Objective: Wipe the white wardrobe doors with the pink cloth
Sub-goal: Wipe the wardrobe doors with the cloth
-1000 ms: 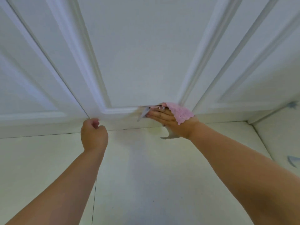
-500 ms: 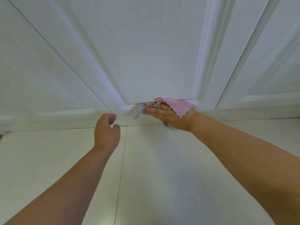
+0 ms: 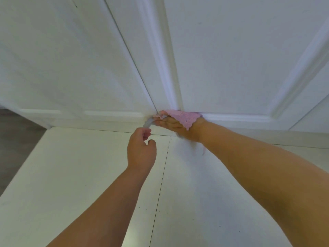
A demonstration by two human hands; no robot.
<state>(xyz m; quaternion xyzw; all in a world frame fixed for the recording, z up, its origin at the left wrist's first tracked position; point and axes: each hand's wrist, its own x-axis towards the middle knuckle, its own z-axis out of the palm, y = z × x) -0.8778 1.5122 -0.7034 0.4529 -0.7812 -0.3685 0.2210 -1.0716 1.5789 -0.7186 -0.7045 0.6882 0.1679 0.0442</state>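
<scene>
The white wardrobe doors (image 3: 231,59) fill the upper half of the view, with a thin dark gap between two of them. My right hand (image 3: 173,126) presses the pink cloth (image 3: 181,116) flat against the lower moulding of the right door, just beside that gap. Its fingers are straight and point left. The cloth drapes over the back of the hand, and a grey end (image 3: 148,123) hangs past the fingertips. My left hand (image 3: 140,150) hovers just below that grey end, fingers loosely curled, holding nothing.
A white plinth (image 3: 99,123) runs under the doors. Pale floor tiles (image 3: 80,184) with a dark grout line lie below my arms. A strip of darker floor (image 3: 12,143) shows at the far left.
My right hand has slid the cloth left along the door's lower moulding to the gap between doors. My left hand has moved right, close under the cloth's grey end, and loosened from a fist.
</scene>
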